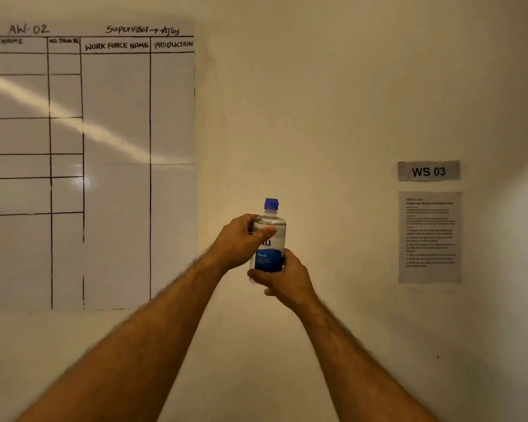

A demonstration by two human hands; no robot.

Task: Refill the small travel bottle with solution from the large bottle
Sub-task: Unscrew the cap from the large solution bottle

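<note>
Hands at frame centre: your left hand (240, 240) and right hand (282, 280) clasp the upright clear blue-capped plastic bottle (269, 236), likely steadying it for uncapping.

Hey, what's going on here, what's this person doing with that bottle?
A person is holding a clear bottle with a blue label up in front of a wall, using both bare hands. The left hand wraps the upper body of the bottle; the right hand grips its base. The blue cap is on, so nothing has been poured yet. No smaller travel bottle is in view. A whiteboard chart and a "WS 03" sign hang on the wall behind.
</note>
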